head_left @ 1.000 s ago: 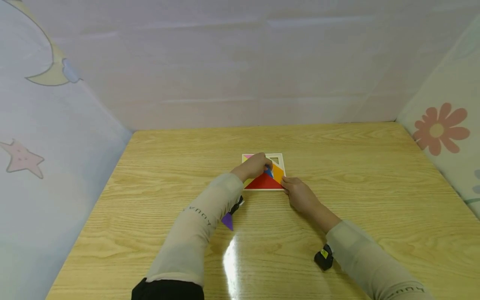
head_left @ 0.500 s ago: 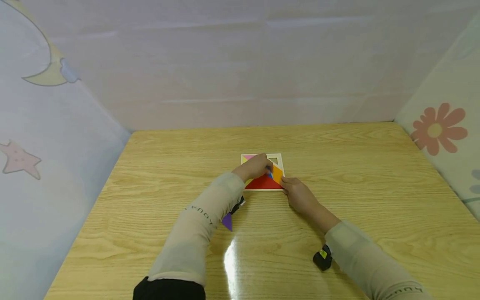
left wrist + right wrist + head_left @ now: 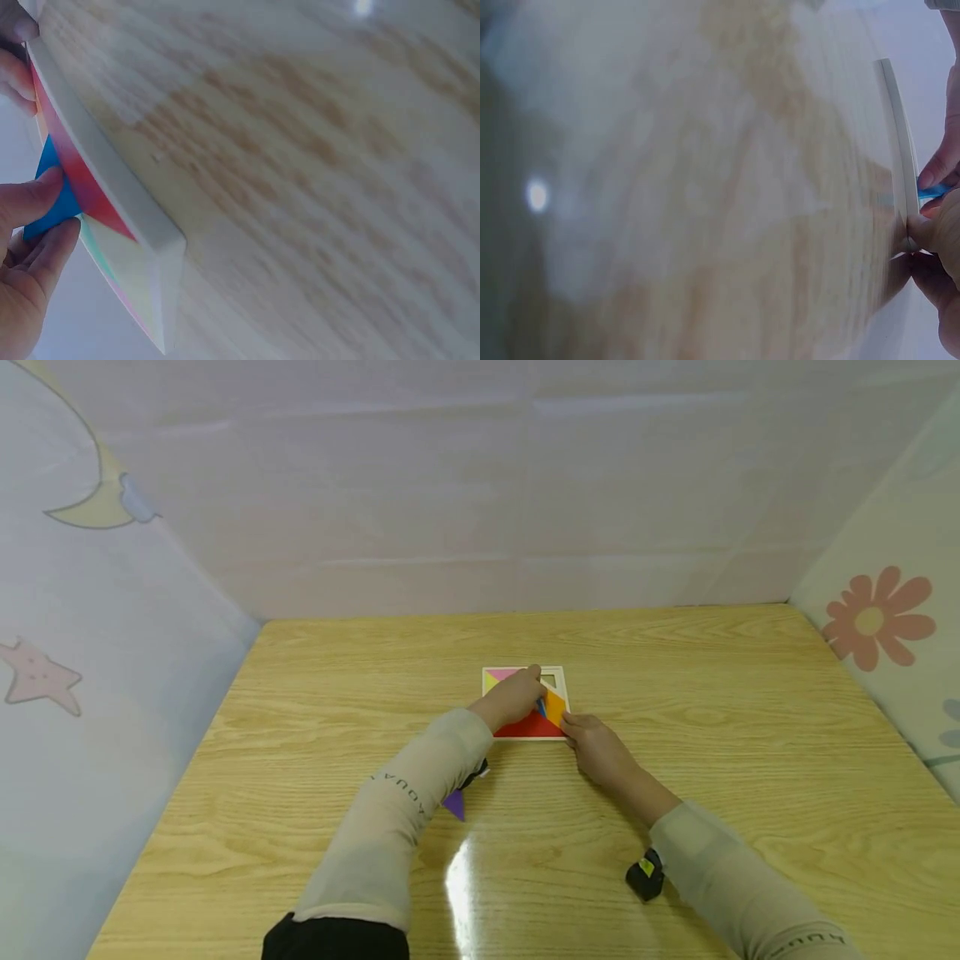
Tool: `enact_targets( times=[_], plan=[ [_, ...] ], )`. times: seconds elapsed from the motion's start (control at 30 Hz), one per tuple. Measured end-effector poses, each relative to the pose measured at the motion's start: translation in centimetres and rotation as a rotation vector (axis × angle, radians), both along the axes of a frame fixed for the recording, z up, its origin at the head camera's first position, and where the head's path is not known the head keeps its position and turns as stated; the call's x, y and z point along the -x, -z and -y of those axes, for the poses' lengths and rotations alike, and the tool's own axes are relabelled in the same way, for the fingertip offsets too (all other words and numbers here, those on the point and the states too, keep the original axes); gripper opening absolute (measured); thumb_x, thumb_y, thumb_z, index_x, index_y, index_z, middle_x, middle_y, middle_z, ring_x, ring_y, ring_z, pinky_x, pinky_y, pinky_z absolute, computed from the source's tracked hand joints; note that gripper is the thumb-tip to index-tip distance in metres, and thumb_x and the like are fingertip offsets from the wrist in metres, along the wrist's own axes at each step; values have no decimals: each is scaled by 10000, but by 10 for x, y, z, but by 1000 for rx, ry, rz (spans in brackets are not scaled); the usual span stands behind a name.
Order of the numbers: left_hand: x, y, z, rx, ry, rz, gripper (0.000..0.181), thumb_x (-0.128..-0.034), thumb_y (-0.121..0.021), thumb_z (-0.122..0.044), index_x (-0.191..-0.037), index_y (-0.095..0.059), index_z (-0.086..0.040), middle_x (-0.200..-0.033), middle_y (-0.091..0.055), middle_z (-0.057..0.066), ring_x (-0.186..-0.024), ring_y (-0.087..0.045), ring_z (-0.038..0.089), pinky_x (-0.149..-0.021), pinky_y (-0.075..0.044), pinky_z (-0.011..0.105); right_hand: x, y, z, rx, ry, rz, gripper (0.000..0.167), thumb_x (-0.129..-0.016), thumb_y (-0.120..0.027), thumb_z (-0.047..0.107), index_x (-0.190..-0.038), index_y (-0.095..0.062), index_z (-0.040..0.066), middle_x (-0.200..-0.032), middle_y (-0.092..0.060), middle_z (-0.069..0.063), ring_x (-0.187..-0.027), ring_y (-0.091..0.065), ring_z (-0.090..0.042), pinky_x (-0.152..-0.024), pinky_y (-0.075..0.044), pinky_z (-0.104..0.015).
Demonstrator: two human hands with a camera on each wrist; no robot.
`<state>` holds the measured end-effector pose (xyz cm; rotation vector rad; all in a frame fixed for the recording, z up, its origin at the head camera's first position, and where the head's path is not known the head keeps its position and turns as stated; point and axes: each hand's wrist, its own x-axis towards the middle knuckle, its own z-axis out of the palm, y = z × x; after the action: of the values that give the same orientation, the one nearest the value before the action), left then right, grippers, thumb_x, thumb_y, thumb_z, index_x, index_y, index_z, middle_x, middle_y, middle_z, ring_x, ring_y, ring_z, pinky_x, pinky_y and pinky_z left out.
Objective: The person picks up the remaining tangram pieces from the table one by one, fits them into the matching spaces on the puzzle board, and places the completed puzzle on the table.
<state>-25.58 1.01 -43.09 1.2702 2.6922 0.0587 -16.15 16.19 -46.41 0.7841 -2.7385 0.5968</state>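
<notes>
A square wooden tangram tray (image 3: 528, 740) lies on the table, holding red (image 3: 525, 727), orange (image 3: 556, 707), pink and yellow pieces. My left hand (image 3: 512, 697) is over it and pinches a blue tangram piece (image 3: 67, 201) between thumb and fingers. That piece stands tilted up from the tray beside the red piece in the left wrist view. With thumb and fingers, my right hand (image 3: 603, 752) grips the tray's near right corner. The left hand covers part of the tray's middle in the head view.
A purple triangle (image 3: 455, 805) lies on the wooden table (image 3: 337, 677), partly behind the left forearm. Black wrist cameras hang under both sleeves, the right one (image 3: 646, 875) near the tabletop. Printed cloth walls stand at the back and sides.
My left hand has shifted slightly to the right and turned a little, with the blue piece still pinched. The right hand and the tray stay nearly in place.
</notes>
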Motion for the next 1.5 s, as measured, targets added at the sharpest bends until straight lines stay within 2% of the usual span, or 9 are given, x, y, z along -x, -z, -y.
enact_targets(
  times=[0.3,0.67,0.9,1.0,1.1,1.2,1.23,1.33,1.5],
  plan=[
    [-1,4,-2,-36,6,-17,234,-842,-540,-74,-1074,-568,-67,-996,-506,84,-872,-525,164,-768,-424,218,1,-1,0,3,-2,-3,219,-759,-578,-76,-967,-593,-144,-1025,-561,-260,-915,-535,-361,-766,-453,-402],
    [1,9,0,-30,-29,92,381,-853,-533,-251,-1187,-481,-74,-1209,-439,70,-1128,-389,185,-953,-284,250,2,0,2,-22,-1,10,221,-761,-573,-74,-972,-593,-138,-1029,-562,-254,-923,-534,-357,-769,-451,-402],
    [0,10,0,90,-75,151,496,-905,-409,-307,-1345,-304,-102,-1391,-244,49,-1276,-170,189,-1017,-179,312,2,0,2,-29,-8,12,229,-760,-569,-80,-980,-589,-138,-1036,-558,-255,-925,-532,-356,-770,-450,-403],
    [7,23,1,136,-80,156,541,-912,-330,-373,-1387,-191,-152,-1429,-122,11,-1294,-46,177,-1028,-125,336,3,0,2,-28,-8,13,233,-757,-571,-84,-983,-586,-141,-1040,-555,-257,-927,-531,-358,-770,-449,-408],
    [10,28,1,165,-90,171,566,-909,-292,-403,-1396,-132,-164,-1436,-59,-6,-1289,20,159,-1029,-105,338,3,0,1,-31,-8,15,237,-755,-571,-86,-985,-584,-143,-1044,-553,-258,-931,-529,-358,-772,-447,-410],
    [7,24,4,166,-106,164,573,-907,-291,-418,-1394,-136,-158,-1435,-52,-9,-1291,21,155,-1030,-109,339,4,0,0,-32,-3,19,242,-758,-575,-79,-993,-583,-141,-1051,-551,-256,-942,-526,-357,-776,-446,-407],
    [1,13,5,175,-121,182,569,-911,-305,-397,-1391,-148,-135,-1435,-61,8,-1293,5,166,-1029,-120,345,4,0,0,-31,0,22,244,-761,-575,-76,-997,-582,-139,-1055,-549,-254,-947,-525,-356,-781,-444,-406],
    [-5,5,9,168,-120,160,572,-906,-341,-397,-1382,-191,-117,-1431,-94,30,-1296,-32,196,-1025,-141,354,5,0,0,-19,7,30,247,-768,-572,-69,-1005,-579,-139,-1061,-547,-254,-958,-520,-358,-791,-438,-408],
    [-7,1,16,160,-125,177,580,-890,-396,-397,-1371,-240,-113,-1422,-147,41,-1295,-59,215,-1014,-179,370,5,0,-1,-18,10,46,245,-769,-566,-73,-1004,-577,-141,-1062,-544,-258,-962,-517,-361,-800,-431,-417]
  ],
)
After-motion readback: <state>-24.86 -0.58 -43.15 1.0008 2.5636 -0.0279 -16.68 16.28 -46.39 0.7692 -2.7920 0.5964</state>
